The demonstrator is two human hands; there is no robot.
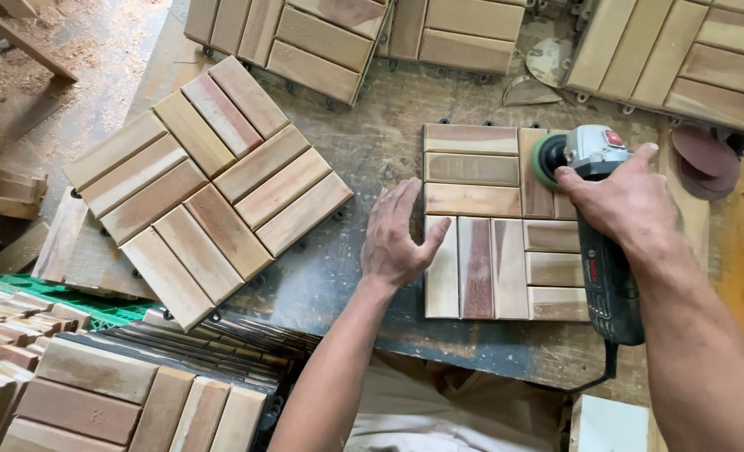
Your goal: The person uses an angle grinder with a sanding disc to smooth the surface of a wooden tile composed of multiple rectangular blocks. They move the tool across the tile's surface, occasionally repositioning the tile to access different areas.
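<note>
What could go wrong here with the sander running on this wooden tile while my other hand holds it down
The left hand lies flat on the left edge of the wooden tile, on the same piece the sander is working; a slip of the disc toward it might catch the fingers. The right hand grips the sander alone, so a kick could twist it loose. The cord trails off the bench edge toward the body and could snag.

Worn workbench (364, 151) bearing wooden tiles (497, 222)
</note>
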